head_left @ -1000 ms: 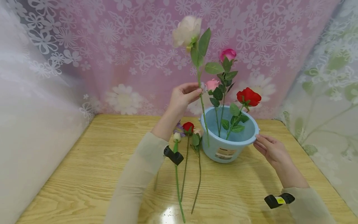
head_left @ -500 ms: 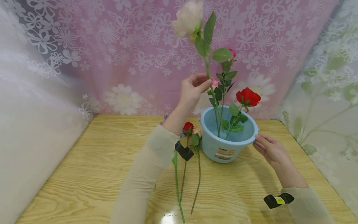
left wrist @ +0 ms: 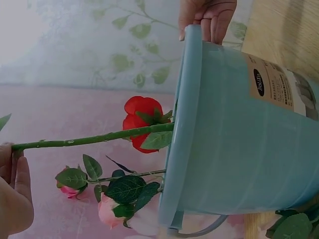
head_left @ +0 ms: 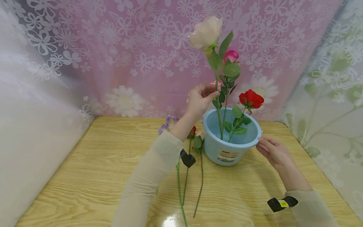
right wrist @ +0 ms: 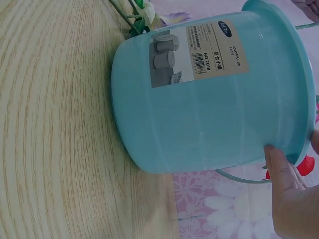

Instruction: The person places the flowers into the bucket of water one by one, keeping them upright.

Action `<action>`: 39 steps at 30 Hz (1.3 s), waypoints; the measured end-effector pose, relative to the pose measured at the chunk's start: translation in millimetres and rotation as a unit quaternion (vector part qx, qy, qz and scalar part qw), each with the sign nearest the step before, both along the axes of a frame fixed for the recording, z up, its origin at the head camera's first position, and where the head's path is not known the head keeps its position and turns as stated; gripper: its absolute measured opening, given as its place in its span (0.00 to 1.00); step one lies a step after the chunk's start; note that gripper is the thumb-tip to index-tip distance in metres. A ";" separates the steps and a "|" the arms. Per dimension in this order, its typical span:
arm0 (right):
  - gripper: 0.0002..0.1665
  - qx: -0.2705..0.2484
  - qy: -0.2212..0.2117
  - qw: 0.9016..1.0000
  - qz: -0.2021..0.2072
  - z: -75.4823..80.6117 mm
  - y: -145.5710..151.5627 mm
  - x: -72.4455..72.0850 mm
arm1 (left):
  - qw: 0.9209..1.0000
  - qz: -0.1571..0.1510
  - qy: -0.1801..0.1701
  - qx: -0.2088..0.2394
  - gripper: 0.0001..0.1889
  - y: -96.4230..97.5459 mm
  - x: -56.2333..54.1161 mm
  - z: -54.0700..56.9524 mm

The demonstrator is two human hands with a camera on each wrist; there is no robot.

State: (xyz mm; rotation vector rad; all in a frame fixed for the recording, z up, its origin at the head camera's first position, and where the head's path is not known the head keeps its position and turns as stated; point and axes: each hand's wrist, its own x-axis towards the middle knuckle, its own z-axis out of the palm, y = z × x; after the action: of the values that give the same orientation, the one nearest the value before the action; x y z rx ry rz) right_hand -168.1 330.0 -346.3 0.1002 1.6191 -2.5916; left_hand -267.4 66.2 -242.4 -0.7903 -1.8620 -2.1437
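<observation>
My left hand [head_left: 199, 101] pinches the green stem of a cream-white artificial rose [head_left: 206, 33] between thumb and fingers. The stem's lower end is down inside a light blue plastic bucket [head_left: 224, 154]; in the left wrist view the stem [left wrist: 89, 139] passes behind the rim. Thumb and fingers of my right hand [head_left: 276, 154] hold the bucket's rim at its right side. Standing in the bucket are a red rose [head_left: 251, 98], a magenta rose [head_left: 231, 56] and a pink rose [left wrist: 107, 211], which is mostly hidden by my left hand in the head view.
Left of the bucket several artificial flowers lie on the wooden table [head_left: 99, 176]: a purple flower [head_left: 167, 124], a small red rose [head_left: 192, 131], a pale peach flower [head_left: 199, 135] and a green stem [head_left: 180, 195] partly under my left forearm. Floral curtains hang behind and at both sides.
My left hand has carried the white rose rightward, raised it, then lowered its stem into the bucket. The right hand stays on the rim, and the bucket has barely moved.
</observation>
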 end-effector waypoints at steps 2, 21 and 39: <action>0.09 0.000 -0.001 1.000 0.002 0.0 0.1 0.1 | 1.000 -0.009 -0.004 -0.008 0.10 0.6 2.7 -1.6; 0.08 -0.006 0.000 1.000 0.002 -0.1 0.3 0.8 | 0.997 -0.003 -0.010 -0.072 0.10 7.4 2.1 -27.6; 0.09 -0.008 0.001 1.000 -0.003 -1.0 0.6 0.5 | 0.984 -0.042 0.000 -0.174 0.08 17.5 3.9 -56.6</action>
State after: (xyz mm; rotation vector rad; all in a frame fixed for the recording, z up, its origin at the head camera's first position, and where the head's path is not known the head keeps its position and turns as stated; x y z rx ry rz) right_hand -167.6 330.6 -347.3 0.1013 1.6003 -2.6094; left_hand -263.5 83.8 -299.0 -0.9480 -2.2786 -1.8836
